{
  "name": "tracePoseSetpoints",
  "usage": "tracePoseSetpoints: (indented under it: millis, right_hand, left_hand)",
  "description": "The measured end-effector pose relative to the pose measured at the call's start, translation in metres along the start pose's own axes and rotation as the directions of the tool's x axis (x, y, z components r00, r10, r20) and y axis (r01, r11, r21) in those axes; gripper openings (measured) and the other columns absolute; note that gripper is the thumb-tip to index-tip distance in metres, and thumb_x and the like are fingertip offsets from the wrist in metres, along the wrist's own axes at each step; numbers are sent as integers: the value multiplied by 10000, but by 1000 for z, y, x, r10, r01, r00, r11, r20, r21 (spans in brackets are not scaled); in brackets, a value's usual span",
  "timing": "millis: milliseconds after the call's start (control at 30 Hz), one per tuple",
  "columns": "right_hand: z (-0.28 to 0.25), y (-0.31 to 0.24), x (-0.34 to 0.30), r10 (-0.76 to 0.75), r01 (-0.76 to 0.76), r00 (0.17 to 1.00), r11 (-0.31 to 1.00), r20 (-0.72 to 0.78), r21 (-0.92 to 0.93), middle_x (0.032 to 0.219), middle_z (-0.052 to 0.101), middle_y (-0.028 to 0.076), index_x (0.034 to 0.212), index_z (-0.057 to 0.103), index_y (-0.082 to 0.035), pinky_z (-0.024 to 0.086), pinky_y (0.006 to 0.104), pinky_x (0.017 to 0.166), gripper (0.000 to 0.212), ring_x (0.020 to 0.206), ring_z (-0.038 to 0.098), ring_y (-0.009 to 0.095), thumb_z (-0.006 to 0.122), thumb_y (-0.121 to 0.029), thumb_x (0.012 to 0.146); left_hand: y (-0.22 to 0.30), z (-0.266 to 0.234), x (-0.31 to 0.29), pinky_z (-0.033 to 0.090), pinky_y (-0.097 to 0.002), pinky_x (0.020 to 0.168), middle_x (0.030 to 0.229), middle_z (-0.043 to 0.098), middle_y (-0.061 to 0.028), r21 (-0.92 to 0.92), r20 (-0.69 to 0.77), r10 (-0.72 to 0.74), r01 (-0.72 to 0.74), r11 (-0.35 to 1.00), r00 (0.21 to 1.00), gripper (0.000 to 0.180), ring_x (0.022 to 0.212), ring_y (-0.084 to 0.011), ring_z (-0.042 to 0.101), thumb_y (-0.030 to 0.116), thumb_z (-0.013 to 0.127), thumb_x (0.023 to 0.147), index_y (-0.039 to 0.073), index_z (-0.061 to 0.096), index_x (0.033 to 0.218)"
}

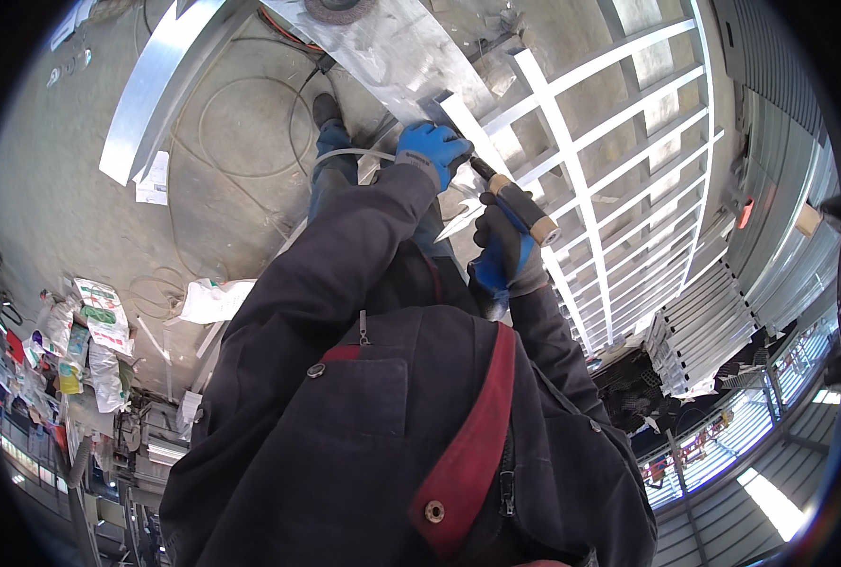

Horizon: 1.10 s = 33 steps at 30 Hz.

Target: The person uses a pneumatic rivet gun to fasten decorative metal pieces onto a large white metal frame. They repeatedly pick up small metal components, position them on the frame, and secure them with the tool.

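Note:
In my right hand [503, 248], gloved in blue and black, is a pistol-shaped power drill [526, 212] with a tan and black body. Its narrow front end points up and left toward my left hand [428, 149]. That hand wears a blue glove, and its fingers are curled together right at the drill's front end; what they pinch is hidden. Both hands are beside the end of a silver bar [468, 123], part of a welded-looking metal lattice frame [583, 180] on the right. A wide flat metal beam [406, 66] lies just beyond my left hand.
A round abrasive disc [340, 8] rests on the beam at the far edge. Thin hose or cable [214, 90] loops over the concrete floor at left, near a long silver channel [160, 90]. Bags [104, 317] lie lower left; stacked corrugated metal [709, 331] stands at right.

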State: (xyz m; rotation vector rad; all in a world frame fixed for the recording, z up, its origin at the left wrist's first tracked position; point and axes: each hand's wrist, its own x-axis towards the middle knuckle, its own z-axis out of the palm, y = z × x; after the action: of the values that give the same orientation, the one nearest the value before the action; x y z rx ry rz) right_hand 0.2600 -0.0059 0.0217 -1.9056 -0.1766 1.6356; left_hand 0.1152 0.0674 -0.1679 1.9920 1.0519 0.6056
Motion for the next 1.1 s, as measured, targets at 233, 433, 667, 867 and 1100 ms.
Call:
tracePoseSetpoints:
  millis: [233, 433, 667, 867, 1100]
  right_hand:
    - [0, 1, 4, -31, 32, 999, 997, 11, -65, 799, 598, 25, 1177, 632, 39, 460, 269, 600, 306, 675, 576, 111, 678, -190, 979]
    - [4, 1, 7, -60, 61, 998, 991, 15, -115, 790, 596, 15, 1131, 657, 17, 462, 271, 607, 260, 674, 574, 111, 683, -202, 991]
    - [15, 0, 5, -58, 47, 997, 980, -52, -195, 800, 623, 20, 1073, 675, -27, 456, 286, 594, 202, 674, 578, 114, 710, -211, 998]
    - [13, 16, 16, -233, 193, 972, 824, -9, -532, 889, 718, 98, 1134, 693, -29, 530, 358, 666, 255, 734, 691, 221, 739, -234, 991]
    - [15, 22, 24, -228, 126, 972, 721, -62, -681, 1004, 746, 165, 1193, 702, -61, 548, 418, 788, 368, 960, 717, 329, 747, -350, 970]
  left_hand:
    - [-2, 1, 2, 516, -460, 947, 1049, 717, -6, 7, 19, -22, 22, 1000, 1000, 167, 1002, -286, 673, 276, 791, 863, 292, 791, 1030]
    - [-2, -1, 4, 531, -458, 928, 1014, 720, -25, 9, 10, -15, 15, 1000, 1000, 203, 985, -297, 678, 264, 813, 841, 258, 796, 1043]
    - [-4, -3, 8, 512, -477, 978, 1028, 718, -33, 97, 29, 46, -49, 994, 999, 250, 997, -301, 678, 250, 811, 836, 239, 792, 1085]
    - [-9, 1, 8, 478, -491, 1039, 1090, 707, -24, 27, 81, -8, 6, 1000, 997, 166, 1050, -293, 671, 293, 751, 900, 282, 787, 1062]
    - [-11, -3, 11, 475, -485, 1035, 1089, 708, -37, -23, 67, -7, 9, 1000, 998, 236, 1076, -299, 665, 246, 770, 859, 256, 775, 1095]
